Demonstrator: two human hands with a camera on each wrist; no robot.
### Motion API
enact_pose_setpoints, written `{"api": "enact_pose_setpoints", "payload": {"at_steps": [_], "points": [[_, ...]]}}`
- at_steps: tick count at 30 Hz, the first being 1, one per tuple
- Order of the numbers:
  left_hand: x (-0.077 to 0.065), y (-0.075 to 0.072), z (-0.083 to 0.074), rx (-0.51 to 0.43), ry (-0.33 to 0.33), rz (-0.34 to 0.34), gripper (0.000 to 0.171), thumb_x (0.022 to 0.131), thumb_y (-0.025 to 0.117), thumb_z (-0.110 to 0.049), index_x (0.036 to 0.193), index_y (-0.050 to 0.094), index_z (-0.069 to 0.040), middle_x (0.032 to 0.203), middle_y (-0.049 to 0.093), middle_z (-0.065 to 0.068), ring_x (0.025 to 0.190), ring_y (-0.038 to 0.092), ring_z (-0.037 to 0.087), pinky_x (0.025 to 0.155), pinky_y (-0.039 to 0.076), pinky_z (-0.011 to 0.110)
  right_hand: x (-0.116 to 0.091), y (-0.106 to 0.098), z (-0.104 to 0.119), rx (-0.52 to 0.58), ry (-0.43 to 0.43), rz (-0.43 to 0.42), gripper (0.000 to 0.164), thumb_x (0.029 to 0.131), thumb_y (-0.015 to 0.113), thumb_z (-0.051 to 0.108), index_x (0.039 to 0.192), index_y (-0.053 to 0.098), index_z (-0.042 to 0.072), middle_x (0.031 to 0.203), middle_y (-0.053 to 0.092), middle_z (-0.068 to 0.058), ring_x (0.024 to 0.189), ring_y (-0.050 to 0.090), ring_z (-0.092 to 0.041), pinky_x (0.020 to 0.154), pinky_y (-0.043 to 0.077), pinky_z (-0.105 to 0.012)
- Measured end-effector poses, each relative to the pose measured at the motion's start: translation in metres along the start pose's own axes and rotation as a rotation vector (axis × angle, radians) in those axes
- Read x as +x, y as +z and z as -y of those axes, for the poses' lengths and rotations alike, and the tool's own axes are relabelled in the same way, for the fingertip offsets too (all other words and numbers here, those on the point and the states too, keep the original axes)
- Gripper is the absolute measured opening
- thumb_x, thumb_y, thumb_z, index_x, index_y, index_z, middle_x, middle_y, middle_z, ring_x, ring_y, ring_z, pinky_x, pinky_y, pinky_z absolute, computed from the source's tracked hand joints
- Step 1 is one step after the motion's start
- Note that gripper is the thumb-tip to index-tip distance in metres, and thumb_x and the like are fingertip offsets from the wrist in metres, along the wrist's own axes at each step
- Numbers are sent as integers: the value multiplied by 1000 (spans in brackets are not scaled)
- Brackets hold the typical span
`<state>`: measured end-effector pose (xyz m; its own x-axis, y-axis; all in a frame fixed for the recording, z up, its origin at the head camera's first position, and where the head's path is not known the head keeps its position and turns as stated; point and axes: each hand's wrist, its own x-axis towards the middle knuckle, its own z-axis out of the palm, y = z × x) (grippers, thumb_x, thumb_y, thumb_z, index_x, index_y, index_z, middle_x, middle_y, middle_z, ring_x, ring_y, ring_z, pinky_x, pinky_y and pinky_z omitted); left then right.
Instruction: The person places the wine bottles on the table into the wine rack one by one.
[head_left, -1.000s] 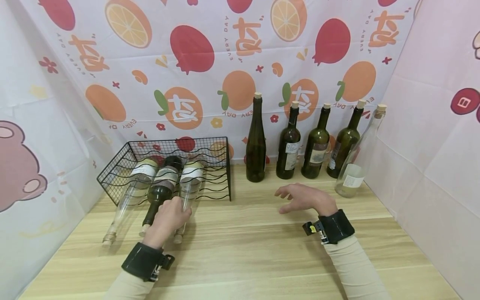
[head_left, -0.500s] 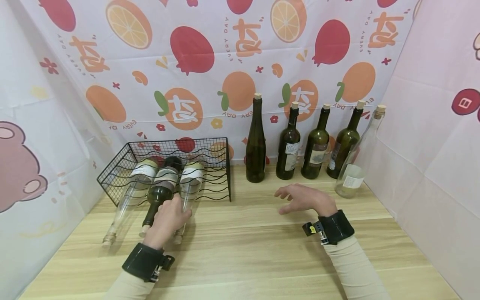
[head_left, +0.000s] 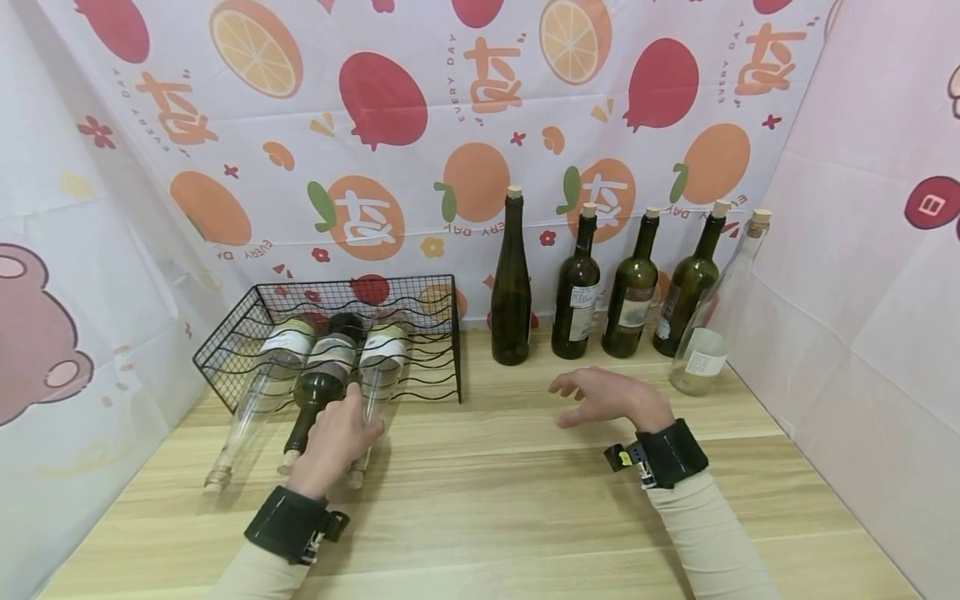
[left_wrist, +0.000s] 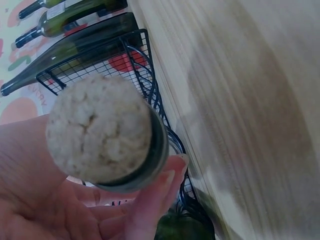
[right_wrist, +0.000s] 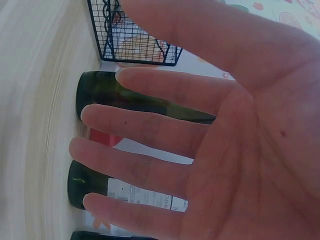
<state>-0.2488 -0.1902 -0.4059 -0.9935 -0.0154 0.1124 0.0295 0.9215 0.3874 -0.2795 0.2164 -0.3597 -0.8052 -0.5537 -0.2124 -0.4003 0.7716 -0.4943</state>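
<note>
My left hand (head_left: 335, 437) is around the neck of a clear glass bottle (head_left: 381, 375), the rightmost of 3 bottles lying in the black wire wine rack (head_left: 457, 350). In the left wrist view, its cork (left_wrist: 100, 129) hides much of the grip, with curled fingers (left_wrist: 155, 195) beside the neck. A dark green bottle (head_left: 321, 387) lies just left of it, and another clear bottle (head_left: 258, 404) lies at the far left; their necks point towards me. My right hand (head_left: 611, 395) hovers over the table, fingers spread and holding nothing.
Corked bottles stand along the back: a tall dark green bottle (head_left: 512, 292), a labelled dark bottle (head_left: 577, 304), a green bottle (head_left: 632, 300), another green bottle (head_left: 686, 292) and a clear bottle (head_left: 705, 350). Fruit-print cloth (head_left: 480, 100) walls the wooden table (head_left: 480, 517).
My left forefinger has straightened slightly towards the rack. The right hand, the bottles and the rack stay in place.
</note>
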Motion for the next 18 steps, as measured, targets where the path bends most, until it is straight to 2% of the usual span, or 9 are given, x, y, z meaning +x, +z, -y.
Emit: {"api": "enact_pose_setpoints", "payload": {"at_steps": [4, 9, 12, 14, 18], "points": [[1, 1, 2, -3, -9, 11, 45, 86, 70, -23, 113, 47, 5, 87, 66, 31, 74, 66, 46, 50, 46, 47, 0, 0, 0, 3, 1, 0, 57, 92, 78, 27, 142, 59, 5, 140, 63, -24, 129, 61, -44, 103, 54, -50], [3, 0, 4, 12, -28, 67, 61, 89, 67, -27, 126, 43, 14, 93, 66, 34, 83, 67, 52, 56, 51, 52, 1, 1, -1, 7, 9, 0, 57, 92, 78, 28, 142, 59, 6, 141, 63, -23, 129, 61, -44, 103, 54, -50], [5, -1, 7, 8, -4, 109, 63, 93, 64, -28, 128, 42, 19, 93, 66, 34, 87, 69, 52, 65, 54, 55, 0, 0, 0, 0, 4, 0, 57, 92, 78, 28, 141, 59, 6, 140, 63, -23, 128, 62, -44, 103, 54, -50], [6, -1, 8, -11, 25, 130, 58, 96, 63, -27, 125, 43, 20, 93, 66, 32, 88, 70, 49, 70, 55, 55, 0, 0, 0, -7, -4, -3, 56, 93, 77, 28, 141, 59, 5, 140, 63, -23, 128, 62, -44, 103, 53, -50], [7, -2, 7, -45, 70, 160, 51, 100, 56, -22, 125, 43, 20, 91, 64, 25, 84, 68, 38, 70, 55, 49, -1, -1, 0, -18, -16, -8, 55, 93, 77, 27, 141, 59, 5, 139, 64, -24, 127, 62, -44, 102, 54, -50]]}}
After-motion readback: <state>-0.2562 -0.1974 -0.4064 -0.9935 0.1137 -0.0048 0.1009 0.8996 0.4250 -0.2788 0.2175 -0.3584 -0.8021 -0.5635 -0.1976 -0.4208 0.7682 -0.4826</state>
